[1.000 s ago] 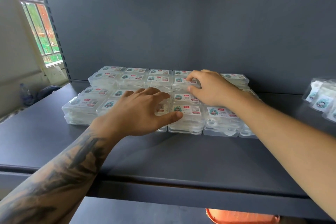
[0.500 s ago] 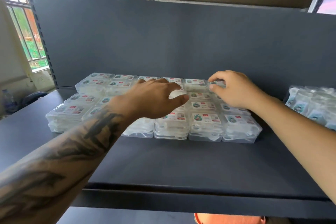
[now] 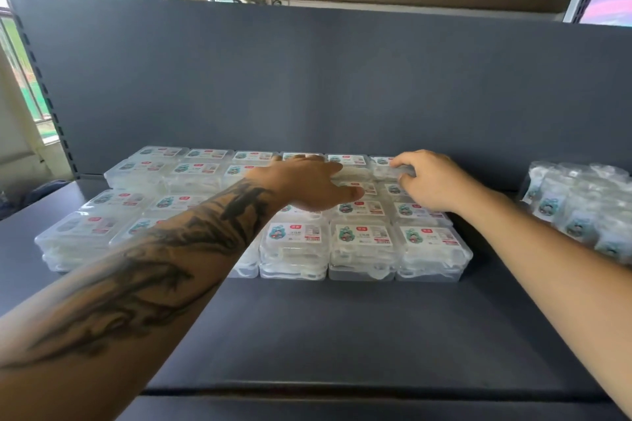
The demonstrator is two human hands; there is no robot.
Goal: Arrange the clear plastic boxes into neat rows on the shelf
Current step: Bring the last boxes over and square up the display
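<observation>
Far-right corner box (image 3: 386, 168) sits in the back row of the box block (image 3: 362, 243) on the shelf (image 3: 342, 328). Right hand (image 3: 432, 181) pinches it w/ curled fingers; nudge it flush w/ neighbours. Left hand (image 3: 307, 183) lies flat, fingers straight, steadying tops.

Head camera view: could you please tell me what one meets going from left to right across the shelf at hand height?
Windows → block of clear plastic boxes → left hand, laid flat on the boxes → right hand, gripping a back-corner box → bare shelf → separate heap of clear packets.
</observation>
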